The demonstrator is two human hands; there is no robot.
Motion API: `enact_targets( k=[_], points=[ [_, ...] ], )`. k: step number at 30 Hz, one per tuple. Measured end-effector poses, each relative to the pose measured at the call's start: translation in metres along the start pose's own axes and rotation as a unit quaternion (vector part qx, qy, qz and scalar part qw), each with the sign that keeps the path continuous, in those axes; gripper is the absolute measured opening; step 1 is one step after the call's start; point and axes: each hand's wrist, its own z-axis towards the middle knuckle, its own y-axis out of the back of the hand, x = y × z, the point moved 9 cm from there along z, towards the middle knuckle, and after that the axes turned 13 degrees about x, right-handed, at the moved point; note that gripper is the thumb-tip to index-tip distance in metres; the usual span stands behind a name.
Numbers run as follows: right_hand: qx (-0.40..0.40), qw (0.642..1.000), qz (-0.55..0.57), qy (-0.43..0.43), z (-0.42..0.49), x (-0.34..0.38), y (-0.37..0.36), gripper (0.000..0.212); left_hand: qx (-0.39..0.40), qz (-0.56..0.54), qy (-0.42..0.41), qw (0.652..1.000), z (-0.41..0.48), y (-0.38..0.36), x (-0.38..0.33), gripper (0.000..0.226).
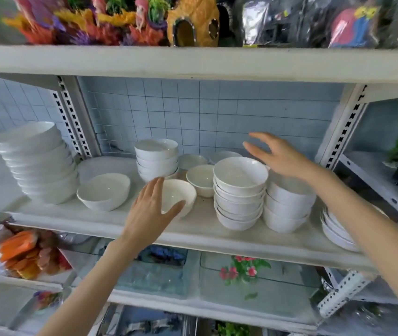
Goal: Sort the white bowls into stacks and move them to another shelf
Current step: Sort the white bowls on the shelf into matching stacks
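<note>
Left hand (152, 209), lower centre: fingers straight and spread, gripping nothing. Its thumb lies across the rim of a tilted bowl (181, 195), whose mouth faces left and toward the viewer. Right hand (277, 156), centre right: open, fingers splayed, held above two upright stacks, the front stack (240, 197) and the right stack (287, 209); contact cannot be told. All bowls stand on the white shelf (193, 236) across mid-frame. At left, a tall stack (38, 163) leans toward the upper left, beside a single bowl (104, 190), mouth up. Behind the left hand is a short stack (156, 158). Plates (336, 229) lie at far right.
</note>
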Motion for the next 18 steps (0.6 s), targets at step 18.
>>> enact_targets(
  k=[18],
  points=[
    [0.240,0.965,-0.080,0.063,0.174,0.003,-0.074,0.038,0.099,-0.463,0.028,0.881,0.029,-0.062,0.079,0.127]
  ],
)
